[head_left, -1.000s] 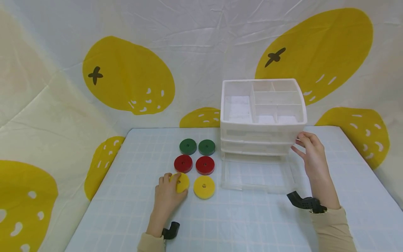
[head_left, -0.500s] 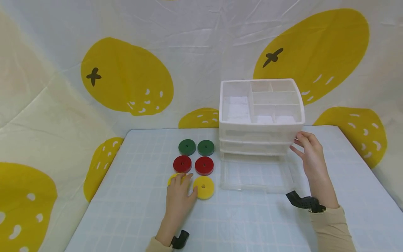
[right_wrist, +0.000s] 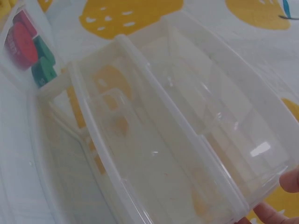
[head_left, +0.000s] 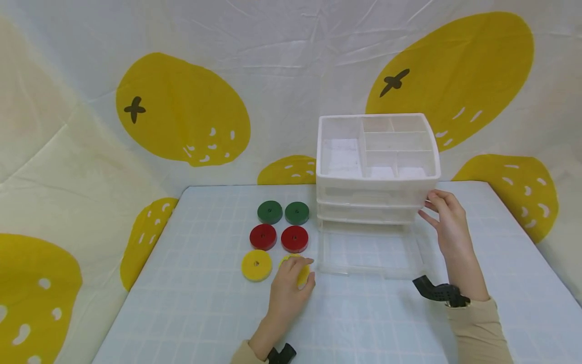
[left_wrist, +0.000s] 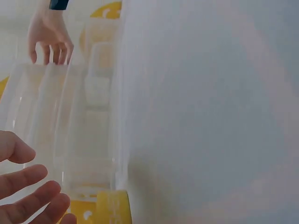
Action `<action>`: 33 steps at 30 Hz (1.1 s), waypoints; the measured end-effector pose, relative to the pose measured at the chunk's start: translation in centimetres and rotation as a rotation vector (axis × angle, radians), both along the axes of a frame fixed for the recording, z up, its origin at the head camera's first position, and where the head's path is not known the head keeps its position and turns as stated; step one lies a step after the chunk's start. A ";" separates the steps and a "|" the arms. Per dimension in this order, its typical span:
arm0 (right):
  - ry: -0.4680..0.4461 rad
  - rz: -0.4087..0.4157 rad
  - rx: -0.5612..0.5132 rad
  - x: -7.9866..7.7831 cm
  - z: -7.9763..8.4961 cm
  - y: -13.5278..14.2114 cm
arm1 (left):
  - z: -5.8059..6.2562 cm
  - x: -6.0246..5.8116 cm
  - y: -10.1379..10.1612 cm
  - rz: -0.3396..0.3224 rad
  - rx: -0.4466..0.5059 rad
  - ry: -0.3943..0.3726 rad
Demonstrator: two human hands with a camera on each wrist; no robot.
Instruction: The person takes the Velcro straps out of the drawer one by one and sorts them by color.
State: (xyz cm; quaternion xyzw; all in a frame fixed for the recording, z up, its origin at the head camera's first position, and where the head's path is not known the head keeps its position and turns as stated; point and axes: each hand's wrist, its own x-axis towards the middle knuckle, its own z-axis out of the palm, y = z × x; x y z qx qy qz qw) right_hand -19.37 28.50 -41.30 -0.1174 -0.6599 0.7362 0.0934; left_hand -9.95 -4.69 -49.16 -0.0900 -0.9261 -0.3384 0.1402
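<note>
My left hand [head_left: 288,290] is over the right-hand yellow disc [head_left: 302,275] and partly hides it, fingers spread at its rim. In the left wrist view the fingers [left_wrist: 39,196] are loosely bent and apart, with a yellow disc [left_wrist: 113,207] beside them; whether they touch it I cannot tell. The other yellow disc [head_left: 256,265] lies flat to the left. On the right, my right hand [head_left: 452,227] rests its fingertips against the side of a white plastic drawer organizer [head_left: 377,192]. The organizer's lowest clear drawer [head_left: 373,268] is pulled out toward me.
Behind the yellow discs lie two red discs [head_left: 262,236] and two green discs [head_left: 270,212] in pairs. Compartments [head_left: 400,141] divide the organizer's top. A cloth [head_left: 291,81] printed with yellow fruit hangs behind the table [head_left: 191,303].
My left hand has moved right from the left yellow disc to the right one. The left disc stays on the table. My right hand keeps its place at the organizer.
</note>
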 end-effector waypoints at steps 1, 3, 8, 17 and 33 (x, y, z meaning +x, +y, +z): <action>-0.003 0.000 0.001 0.0 0.0 0.0 | -0.1 0.1 0.3 -0.021 0.023 -0.018; -0.007 -0.001 0.002 0.0 0.1 0.0 | -0.2 0.2 0.8 -0.068 0.095 -0.059; -0.007 -0.002 0.003 0.0 0.1 0.0 | -0.8 0.2 2.1 -0.198 0.359 -0.221; -0.005 0.006 0.002 0.1 0.1 0.0 | -2.1 -0.3 4.8 -0.284 0.650 -0.557; 0.015 0.013 -0.018 0.0 0.0 0.1 | -1.5 -1.4 7.5 -0.321 1.234 -1.270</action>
